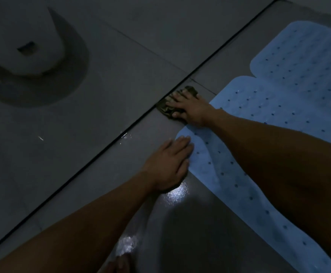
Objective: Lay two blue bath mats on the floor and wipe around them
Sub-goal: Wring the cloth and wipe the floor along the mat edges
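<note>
Two blue bath mats are lying flat on the dark tiled floor (105, 79), the near mat (229, 174) running toward the bottom right and the far mat (302, 62) touching it at its upper end. The right hand (190, 109) is pressing down with spread fingers on a dark crumpled cloth (167, 107), pinning it to the floor beside the near mat's corner, right by the black groove (101, 148) crossing the tiles. The left hand (168, 164) is lying flat and released, fingertips resting on the near mat's edge, gripping nothing. Wet patches are gleaming on the floor beside it. A white toilet base (22, 36) is sitting upper left.
</note>
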